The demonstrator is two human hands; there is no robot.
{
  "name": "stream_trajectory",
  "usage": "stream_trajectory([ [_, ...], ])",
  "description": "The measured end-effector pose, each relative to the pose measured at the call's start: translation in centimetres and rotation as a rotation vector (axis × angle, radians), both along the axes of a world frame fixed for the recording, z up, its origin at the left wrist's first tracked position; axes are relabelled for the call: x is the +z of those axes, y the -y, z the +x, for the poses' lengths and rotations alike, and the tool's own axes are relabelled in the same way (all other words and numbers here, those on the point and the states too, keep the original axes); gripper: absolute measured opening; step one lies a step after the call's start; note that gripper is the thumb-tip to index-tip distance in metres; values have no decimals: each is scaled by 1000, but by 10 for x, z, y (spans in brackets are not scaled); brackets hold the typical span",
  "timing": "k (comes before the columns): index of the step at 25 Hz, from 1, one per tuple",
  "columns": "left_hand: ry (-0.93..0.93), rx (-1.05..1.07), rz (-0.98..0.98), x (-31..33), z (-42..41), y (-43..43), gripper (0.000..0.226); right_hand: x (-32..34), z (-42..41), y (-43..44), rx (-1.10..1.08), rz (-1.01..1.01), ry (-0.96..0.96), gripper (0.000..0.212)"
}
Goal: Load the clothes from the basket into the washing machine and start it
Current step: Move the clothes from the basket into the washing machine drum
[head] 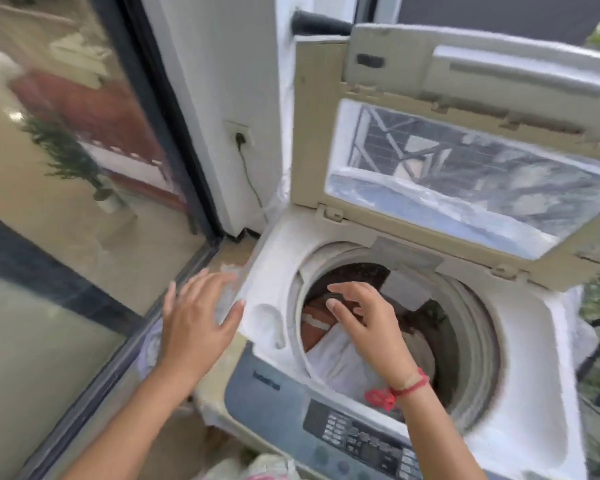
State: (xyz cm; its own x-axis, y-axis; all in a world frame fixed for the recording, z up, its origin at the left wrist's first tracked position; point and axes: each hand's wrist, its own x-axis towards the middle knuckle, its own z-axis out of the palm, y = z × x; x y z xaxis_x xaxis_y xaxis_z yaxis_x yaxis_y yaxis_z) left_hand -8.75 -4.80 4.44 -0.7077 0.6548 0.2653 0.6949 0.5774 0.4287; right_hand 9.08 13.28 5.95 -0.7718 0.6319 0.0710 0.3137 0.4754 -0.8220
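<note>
Top-loading washing machine [534,341] at right, lid [482,81] tipped up and back at the far side, drum [465,341] open. Inside the drum, toward its near-left wall: the clothes so far loaded, a white garment [336,358] heaped over a brown garment [317,320]. Right hand [368,323] just above that heap, within the drum mouth, fingers half bent and spread apart, nothing visibly pinched between them; red string [411,384] tied round the wrist, its knotted tail dangling near the drum's near rim. Left hand [198,317] left of the machine, by its near-left corner, fingers straight and fanned wide, holding nothing; blurred, so contact with the white deck impossible to confirm. Control panel [361,441] along the near edge, untouched. At the bottom edge, a pale bundle [267,467] with a pink mark, perhaps more laundry waiting, too cropped to tell. Likely trouble from here: load bunched on one side, hence probably an off-balance spin unless levelled; dangling string tail apt to snag on fabric or the rim during a deeper reach; lid, merely propped, liable to drop onto a forearm if knocked; start pressed with the lid up or the bundle left out, meaning no cycle or a half-done load.
</note>
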Motion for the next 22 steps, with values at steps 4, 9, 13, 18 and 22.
stream_trajectory([
  [4, 133, 141, -64, -36, -50, 107, 42, 8, -58, 67, 158, -31, -21, 17],
  [9, 275, 153, -158, -84, -146, 194, 47, -2, -163, 143, 189, -135, -16, 15],
  [13, 417, 63, -277, -125, -225, 227, 61, -57, -252, 190, 283, -208, 195, 13],
  [18, 524, -47, -523, -205, -286, 233, 35, -159, -312, 184, 48, -363, 414, 12],
  [22, 583, -123, -716, -297, -303, 226, 40, -281, -324, 181, -73, -326, 685, 19],
])
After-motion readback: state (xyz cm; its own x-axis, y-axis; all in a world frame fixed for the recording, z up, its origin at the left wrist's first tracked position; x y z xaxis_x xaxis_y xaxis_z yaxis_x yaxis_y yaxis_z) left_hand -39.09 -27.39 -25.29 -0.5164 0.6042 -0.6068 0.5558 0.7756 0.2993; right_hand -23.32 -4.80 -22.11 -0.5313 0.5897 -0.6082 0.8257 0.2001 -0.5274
